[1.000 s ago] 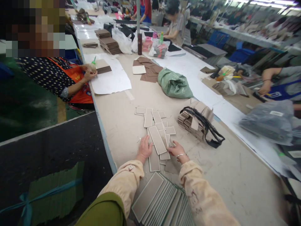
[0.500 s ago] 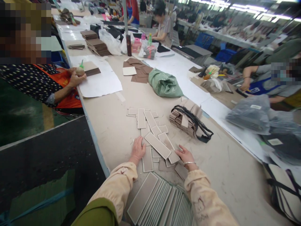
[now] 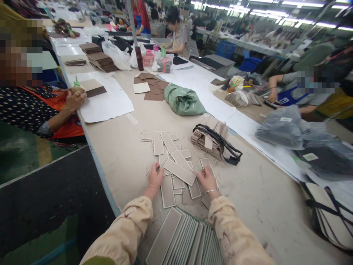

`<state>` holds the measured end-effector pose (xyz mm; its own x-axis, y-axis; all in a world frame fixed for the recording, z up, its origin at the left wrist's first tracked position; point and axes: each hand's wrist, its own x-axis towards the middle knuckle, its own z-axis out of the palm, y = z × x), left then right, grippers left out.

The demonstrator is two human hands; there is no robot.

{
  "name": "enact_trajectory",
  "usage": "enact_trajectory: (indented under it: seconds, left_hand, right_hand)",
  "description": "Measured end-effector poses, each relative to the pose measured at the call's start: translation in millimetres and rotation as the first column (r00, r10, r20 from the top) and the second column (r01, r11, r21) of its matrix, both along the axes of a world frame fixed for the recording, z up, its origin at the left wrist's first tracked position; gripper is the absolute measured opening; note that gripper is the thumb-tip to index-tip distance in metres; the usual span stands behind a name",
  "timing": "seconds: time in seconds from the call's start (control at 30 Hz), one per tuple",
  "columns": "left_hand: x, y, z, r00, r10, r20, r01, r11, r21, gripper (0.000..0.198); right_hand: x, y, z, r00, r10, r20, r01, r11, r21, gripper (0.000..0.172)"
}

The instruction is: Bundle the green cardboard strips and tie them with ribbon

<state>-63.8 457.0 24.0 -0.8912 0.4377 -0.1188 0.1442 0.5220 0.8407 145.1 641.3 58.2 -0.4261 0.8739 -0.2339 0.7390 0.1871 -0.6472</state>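
Observation:
Several flat taupe rectangular panels with pale borders (image 3: 180, 172) lie in a loose, overlapping heap on the table between my hands. My left hand (image 3: 155, 180) is at the heap's left edge, its fingers loosely bent and apart, with nothing visible in them. To the right of the heap, my right hand (image 3: 206, 179) has its fingers closed on one panel (image 3: 207, 163); the hand covers part of it. Closest to me, a fanned stack of similar panels (image 3: 172, 235) with greenish edges lies between my forearms.
A strapped bundle of brown pieces (image 3: 209, 140) lies beyond my right hand, with a green bag (image 3: 183, 99) behind it. At left, a co-worker's hands (image 3: 74, 99) hold a piece over white paper (image 3: 110, 106). Grey plastic-wrapped packs (image 3: 281, 127) line the right side.
My right hand has drawn one panel off the heap to the right. My left hand has lifted slightly from the heap's edge, its fingers more bent. The view has shifted a little.

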Motion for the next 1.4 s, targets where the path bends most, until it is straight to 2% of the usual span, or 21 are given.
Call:
enact_trajectory:
  seconds: [0.17,0.33,0.4,0.53,0.63,0.73,0.83,0.9,1.0,1.07,1.13,1.2,1.27,1.3,1.4]
  left_hand:
    - [-14.7,21.2,12.7,0.989,0.027,0.143,-0.015,0.997,-0.081,0.037]
    - [-0.9,33.0,16.7,0.963,0.021,0.267,-0.012,0.999,-0.036,0.03]
    - [6.7,34.4,16.9,0.947,0.06,0.316,-0.061,0.998,-0.006,0.03]
    - [14.8,31.9,18.9,0.889,0.119,0.442,-0.168,0.983,0.072,0.03]
    - [16.0,28.9,24.8,0.846,0.093,0.525,-0.215,0.96,0.177,0.025]
    - [15.3,26.2,37.0,0.811,0.043,0.584,-0.256,0.922,0.289,0.025]
    - [16.4,22.4,55.4,0.771,-0.058,0.635,-0.263,0.879,0.399,0.031]
    - [21.7,20.1,69.4,0.732,-0.162,0.662,-0.254,0.836,0.485,0.034]
    - [38.7,22.5,87.2,0.642,-0.366,0.674,-0.257,0.726,0.638,0.036]
    - [53.1,30.6,93.8,0.583,-0.479,0.656,-0.204,0.696,0.689,0.034]
    - [65.4,42.7,95.5,0.598,-0.492,0.632,-0.052,0.764,0.644,0.03]
    - [72.6,54.8,93.1,0.694,-0.422,0.584,0.105,0.861,0.497,0.024]
    - [74.0,62.0,87.6,0.789,-0.333,0.517,0.163,0.924,0.347,0.021]
    - [73.2,62.7,83.9,0.813,-0.301,0.499,0.163,0.94,0.3,0.02]
    - [69.2,53.5,71.0,0.821,-0.269,0.503,0.154,0.954,0.259,0.024]
  right_hand:
    - [-53.7,-8.7,-4.4,0.991,0.092,0.095,-0.082,0.991,-0.106,0.064]
    - [-89.8,-24.4,3.3,0.975,0.209,0.075,-0.189,0.959,-0.213,0.046]
    - [-97.0,-36.2,6.0,0.976,0.213,0.036,-0.2,0.954,-0.224,0.042]
    - [-100.0,-56.9,9.5,0.985,0.158,-0.067,-0.17,0.955,-0.243,0.049]
    - [-100.1,-64.0,12.4,0.98,0.109,-0.165,-0.153,0.946,-0.286,0.058]
    - [-101.9,-66.1,21.5,0.963,0.077,-0.258,-0.161,0.932,-0.324,0.067]
    - [-100.3,-66.0,43.3,0.945,0.085,-0.316,-0.194,0.924,-0.33,0.063]
    - [-94.2,-64.6,66.3,0.958,0.122,-0.26,-0.193,0.944,-0.267,0.064]
    - [-78.2,-60.2,109.7,0.974,0.226,-0.033,-0.227,0.974,-0.025,0.079]
    - [-67.2,-56.5,138.6,0.943,0.283,0.177,-0.309,0.94,0.145,0.086]
    - [-59.7,-53.6,159.9,0.879,0.288,0.38,-0.394,0.888,0.238,0.088]
    - [-56.7,-52.5,166.6,0.815,0.267,0.515,-0.438,0.865,0.246,0.089]
    - [-56.9,-53.2,156.4,0.766,0.263,0.587,-0.451,0.87,0.199,0.088]
    - [-57.6,-54.1,146.1,0.745,0.277,0.607,-0.458,0.874,0.163,0.087]
    - [-59.5,-58.7,107.6,0.715,0.366,0.595,-0.477,0.878,0.032,0.088]
